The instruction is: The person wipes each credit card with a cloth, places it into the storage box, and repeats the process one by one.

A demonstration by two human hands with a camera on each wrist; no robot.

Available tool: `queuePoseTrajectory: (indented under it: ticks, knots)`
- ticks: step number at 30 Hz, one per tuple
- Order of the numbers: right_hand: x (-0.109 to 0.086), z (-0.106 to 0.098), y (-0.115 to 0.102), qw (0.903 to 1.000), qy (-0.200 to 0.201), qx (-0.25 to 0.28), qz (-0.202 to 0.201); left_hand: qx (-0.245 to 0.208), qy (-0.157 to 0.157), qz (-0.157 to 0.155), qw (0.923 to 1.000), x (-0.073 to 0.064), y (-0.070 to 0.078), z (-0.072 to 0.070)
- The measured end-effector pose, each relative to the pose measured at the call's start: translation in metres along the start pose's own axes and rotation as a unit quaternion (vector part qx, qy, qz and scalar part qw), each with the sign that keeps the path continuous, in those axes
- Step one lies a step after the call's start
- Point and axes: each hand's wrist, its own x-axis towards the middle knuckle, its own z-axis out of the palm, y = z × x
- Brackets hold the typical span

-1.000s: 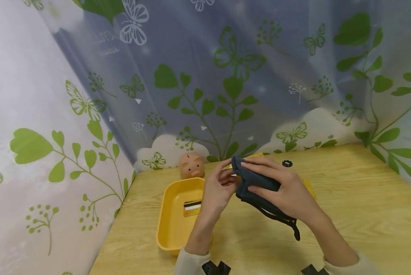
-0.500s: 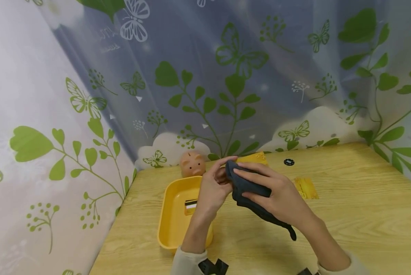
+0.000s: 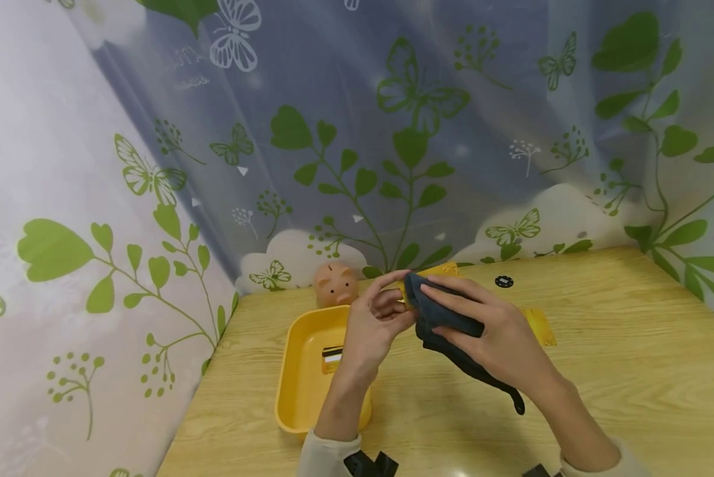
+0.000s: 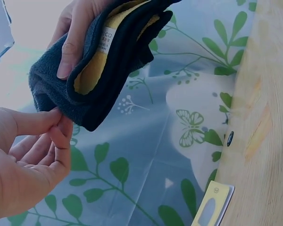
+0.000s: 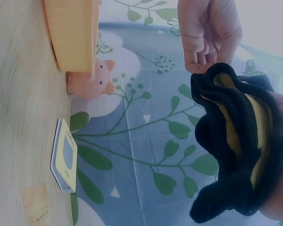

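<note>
A folded cloth (image 3: 449, 311), dark blue-grey outside with dark edging, is held above the table between my hands. Its yellow inner layers and a small white label show in the left wrist view, where the blue fabric (image 4: 47, 77) sags at one corner. My right hand (image 3: 502, 334) grips the folded stack from its right side, fingers on top and thumb along the near face. At the cloth's left end, the thumb and index finger of my left hand (image 3: 368, 334) pinch the edge, and the other fingers are curled. A narrow dark end hangs toward the lower right.
Left of the cloth stands a yellow tub (image 3: 288, 377) with a striped card (image 3: 333, 358) inside. Behind it sits a pink piggy bank (image 3: 335, 286). A yellow-and-grey block (image 5: 65, 157), a black poker chip (image 3: 504, 281) and a golden card (image 3: 540, 326) lie farther right.
The cloth and both hands shifted slightly left, then back right. The pinched end tilted, and my left fingers, half a second ago partly behind the cloth, show more now.
</note>
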Motion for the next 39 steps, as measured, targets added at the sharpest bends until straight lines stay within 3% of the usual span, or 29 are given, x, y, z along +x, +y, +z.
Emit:
queuePoseTrajectory:
  ticks: [18, 26, 34, 39]
  knots:
    - [0.001, -0.012, 0.012, 0.9978, 0.018, -0.063, -0.001, -0.006, 0.006, 0.011, 0.9999, 0.001, 0.000, -0.012]
    - [-0.002, -0.023, 0.020, 0.9953, 0.031, -0.090, 0.017, -0.011, 0.033, -0.007, 0.9994, 0.003, 0.001, -0.009]
    - [-0.002, -0.031, 0.019, 0.9965, 0.049, -0.061, 0.029, -0.002, 0.042, -0.016, 0.9990, 0.004, -0.002, -0.007]
    - [0.000, -0.023, 0.012, 0.9993, 0.031, -0.007, 0.021, 0.010, 0.037, -0.015, 0.9992, 0.004, -0.006, -0.007]
